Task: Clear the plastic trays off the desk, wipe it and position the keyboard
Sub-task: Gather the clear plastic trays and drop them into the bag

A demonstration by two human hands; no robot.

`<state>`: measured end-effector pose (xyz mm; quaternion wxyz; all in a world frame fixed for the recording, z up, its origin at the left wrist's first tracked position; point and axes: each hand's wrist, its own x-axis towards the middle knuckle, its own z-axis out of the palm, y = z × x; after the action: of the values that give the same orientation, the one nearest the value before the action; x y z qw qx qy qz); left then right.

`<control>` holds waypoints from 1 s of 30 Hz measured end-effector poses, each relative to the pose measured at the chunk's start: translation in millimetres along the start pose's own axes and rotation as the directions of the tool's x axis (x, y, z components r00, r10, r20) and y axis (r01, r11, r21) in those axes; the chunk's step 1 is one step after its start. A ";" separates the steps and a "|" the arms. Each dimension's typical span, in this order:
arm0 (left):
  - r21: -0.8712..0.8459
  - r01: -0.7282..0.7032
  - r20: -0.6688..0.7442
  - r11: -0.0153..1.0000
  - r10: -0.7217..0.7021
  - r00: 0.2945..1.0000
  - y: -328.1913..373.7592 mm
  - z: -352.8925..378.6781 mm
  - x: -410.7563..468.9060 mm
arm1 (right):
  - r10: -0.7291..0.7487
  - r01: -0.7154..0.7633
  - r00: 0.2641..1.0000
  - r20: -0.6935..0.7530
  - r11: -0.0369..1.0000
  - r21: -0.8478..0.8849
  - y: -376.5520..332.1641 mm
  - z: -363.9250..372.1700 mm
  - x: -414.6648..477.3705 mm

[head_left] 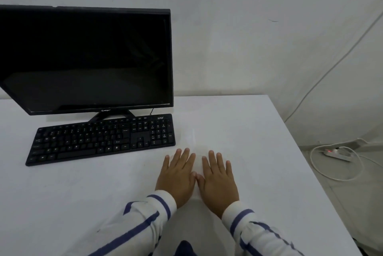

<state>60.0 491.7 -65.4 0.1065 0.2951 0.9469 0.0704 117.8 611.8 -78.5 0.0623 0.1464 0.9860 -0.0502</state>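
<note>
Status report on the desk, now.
Left hand and right hand flat on desk, open, holding nothing. Keyboard sits before monitor. No trays or cloth in view.

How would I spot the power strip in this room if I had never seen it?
Start at the white desk and look past its right edge to the floor below. There lies a small white plastic power strip, ringed by loops of white cable. Its glowing red switch light sets it apart from everything nearby.
</note>
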 end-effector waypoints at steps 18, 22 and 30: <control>0.007 0.063 0.005 0.998 -0.063 0.998 1.3 2.7 2.1 | 0.033 -0.032 0.999 -0.005 0.985 0.171 19.3 0.0 -3.3; 0.000 0.068 -0.002 0.998 -0.068 0.998 1.0 4.8 1.4 | 0.048 -0.049 0.998 0.029 0.998 0.036 13.1 -2.2 -3.7; -0.020 0.043 -0.027 0.999 -0.044 0.999 -1.3 7.9 2.9 | -0.004 0.006 0.999 -0.044 0.999 0.038 -2.1 4.8 -15.2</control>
<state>58.9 492.8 -73.8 0.0977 0.2722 0.9538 0.0814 132.2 605.0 -81.1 0.0377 0.1463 0.9863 -0.0659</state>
